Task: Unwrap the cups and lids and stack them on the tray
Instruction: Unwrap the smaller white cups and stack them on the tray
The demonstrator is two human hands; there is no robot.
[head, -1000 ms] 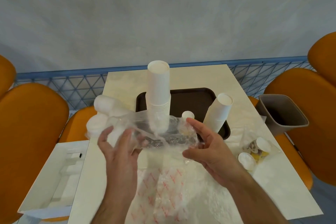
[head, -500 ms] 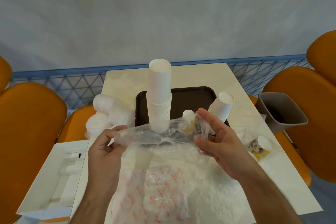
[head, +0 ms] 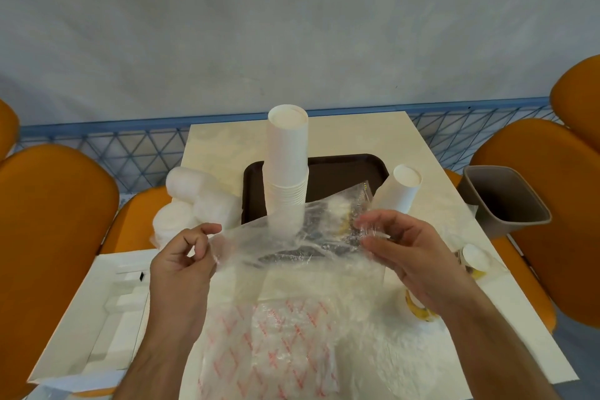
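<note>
Both hands hold a clear plastic wrapper (head: 292, 234) stretched above the table. My left hand (head: 185, 256) pinches its left edge and my right hand (head: 406, 247) pinches its right end. Behind it a tall stack of white paper cups (head: 287, 159) stands upside down on the dark brown tray (head: 344, 172). A shorter cup stack (head: 401, 191) leans at the tray's right edge. White lids in wrapping (head: 194, 201) lie left of the tray. Small cups (head: 475, 258) sit in wrap at the right, and another cup (head: 417, 307) shows under my right wrist.
A red-printed plastic bag (head: 279, 344) covers the near table. An open white box (head: 94, 318) lies at the left edge. A grey bin (head: 506, 198) stands on the right. Orange chairs (head: 48, 221) flank the table, with a blue mesh fence (head: 130, 153) behind.
My hands have drawn apart and risen, spreading the wrapper flat between them. The small cup seen on the tray earlier is now blurred behind the wrapper.
</note>
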